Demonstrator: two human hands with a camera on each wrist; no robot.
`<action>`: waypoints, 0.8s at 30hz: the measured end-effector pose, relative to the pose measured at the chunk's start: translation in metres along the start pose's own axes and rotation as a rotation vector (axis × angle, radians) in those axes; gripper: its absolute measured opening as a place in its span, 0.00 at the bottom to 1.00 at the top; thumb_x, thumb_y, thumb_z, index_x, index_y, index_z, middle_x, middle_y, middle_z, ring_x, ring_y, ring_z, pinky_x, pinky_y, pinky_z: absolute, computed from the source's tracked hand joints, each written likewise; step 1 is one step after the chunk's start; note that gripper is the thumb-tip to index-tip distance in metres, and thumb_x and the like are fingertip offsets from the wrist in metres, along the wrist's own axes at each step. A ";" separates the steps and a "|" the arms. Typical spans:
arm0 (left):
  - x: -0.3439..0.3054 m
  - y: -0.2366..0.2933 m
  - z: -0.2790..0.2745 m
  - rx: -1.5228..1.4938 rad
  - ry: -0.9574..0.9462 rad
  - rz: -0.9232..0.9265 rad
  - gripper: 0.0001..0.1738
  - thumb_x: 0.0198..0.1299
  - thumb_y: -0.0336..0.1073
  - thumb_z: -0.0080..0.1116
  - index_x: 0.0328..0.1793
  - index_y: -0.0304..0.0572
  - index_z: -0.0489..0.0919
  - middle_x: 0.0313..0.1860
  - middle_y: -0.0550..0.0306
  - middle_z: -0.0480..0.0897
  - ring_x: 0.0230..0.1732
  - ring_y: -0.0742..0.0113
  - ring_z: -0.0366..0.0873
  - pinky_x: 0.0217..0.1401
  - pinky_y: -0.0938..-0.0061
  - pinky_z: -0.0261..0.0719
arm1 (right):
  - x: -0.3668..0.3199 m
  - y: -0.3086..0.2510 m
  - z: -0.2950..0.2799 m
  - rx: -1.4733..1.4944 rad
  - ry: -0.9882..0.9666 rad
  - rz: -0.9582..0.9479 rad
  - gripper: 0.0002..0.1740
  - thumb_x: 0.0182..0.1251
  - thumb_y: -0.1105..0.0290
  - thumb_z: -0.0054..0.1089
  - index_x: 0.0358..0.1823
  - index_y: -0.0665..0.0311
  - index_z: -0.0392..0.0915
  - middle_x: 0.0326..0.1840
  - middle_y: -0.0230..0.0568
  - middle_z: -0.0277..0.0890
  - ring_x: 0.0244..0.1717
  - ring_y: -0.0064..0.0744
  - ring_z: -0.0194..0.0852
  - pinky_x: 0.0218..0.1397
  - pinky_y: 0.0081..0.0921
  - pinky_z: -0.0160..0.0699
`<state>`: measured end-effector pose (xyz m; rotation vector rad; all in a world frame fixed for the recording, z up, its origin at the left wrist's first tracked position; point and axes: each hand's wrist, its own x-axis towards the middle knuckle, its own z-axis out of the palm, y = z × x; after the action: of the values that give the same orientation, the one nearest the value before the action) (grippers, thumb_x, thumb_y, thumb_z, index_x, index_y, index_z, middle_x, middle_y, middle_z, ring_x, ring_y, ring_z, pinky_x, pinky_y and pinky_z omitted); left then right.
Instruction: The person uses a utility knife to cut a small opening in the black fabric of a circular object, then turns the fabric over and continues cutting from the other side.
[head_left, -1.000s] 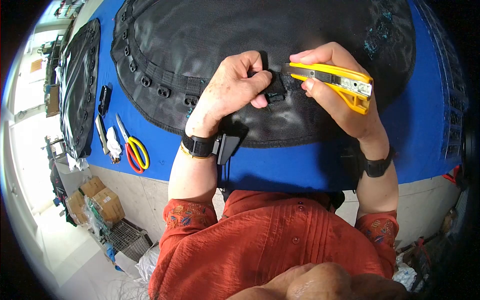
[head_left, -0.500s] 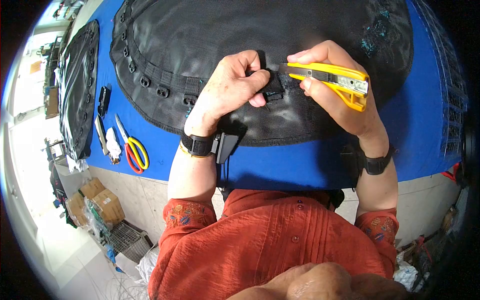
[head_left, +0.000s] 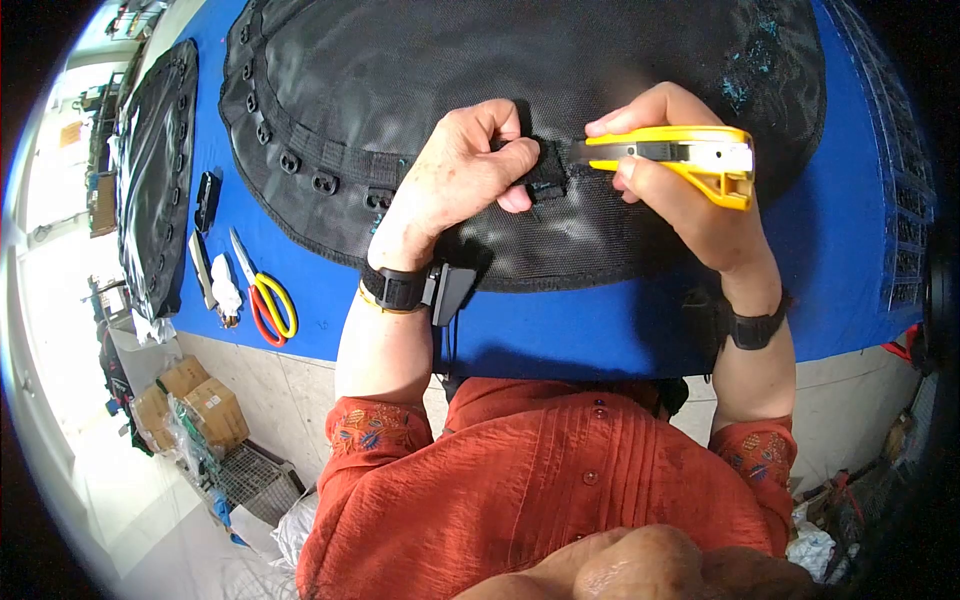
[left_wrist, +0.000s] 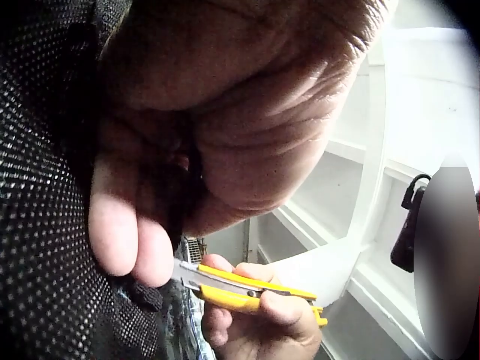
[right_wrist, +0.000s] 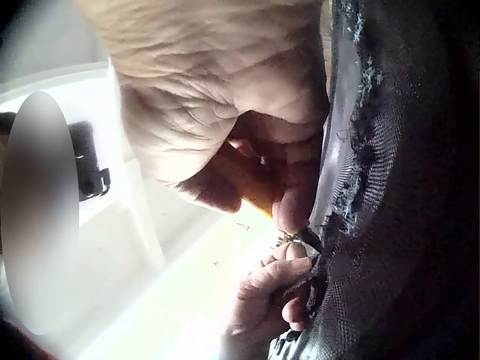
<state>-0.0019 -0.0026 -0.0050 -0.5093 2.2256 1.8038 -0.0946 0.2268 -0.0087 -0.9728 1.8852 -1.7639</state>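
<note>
A yellow utility knife (head_left: 700, 135) lies in the grip of my right hand (head_left: 690, 205), its thumb and fingers on the body and its blade pointing left. Between the thumb and curled fingers of my left hand (head_left: 455, 175) is a short black webbing strap (head_left: 547, 185), its free end sticking out towards the blade. Both hands are over a large black mesh sheet (head_left: 640, 60) with a curved edge. In the left wrist view the knife (left_wrist: 232, 300) has its blade close by my left fingertips. My right palm hides much of the knife in the right wrist view.
Black plastic buckles (head_left: 290, 162) line the sheet's left edge, and teal thread scraps (head_left: 738, 90) lie at its right. Scissors with red and yellow handles (head_left: 270, 305) and a second blade-like tool (head_left: 202, 270) rest on the blue table (head_left: 560, 335). Another black sheet (head_left: 160, 180) lies far left.
My right hand has drawn the knife slightly to the right, away from the strap, and turned it nearly level. The left hand keeps its pinch almost in place.
</note>
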 end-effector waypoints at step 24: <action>0.003 -0.006 -0.003 -0.007 -0.013 0.004 0.14 0.73 0.31 0.63 0.33 0.40 0.71 0.25 0.59 0.82 0.26 0.76 0.86 0.28 0.79 0.84 | 0.003 0.000 0.001 -0.041 -0.050 -0.055 0.08 0.68 0.76 0.63 0.48 0.65 0.80 0.43 0.37 0.84 0.47 0.24 0.84 0.53 0.26 0.81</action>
<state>-0.0017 -0.0064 -0.0105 -0.4929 2.2141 1.8125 -0.0960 0.2242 -0.0086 -1.0836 1.8874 -1.7218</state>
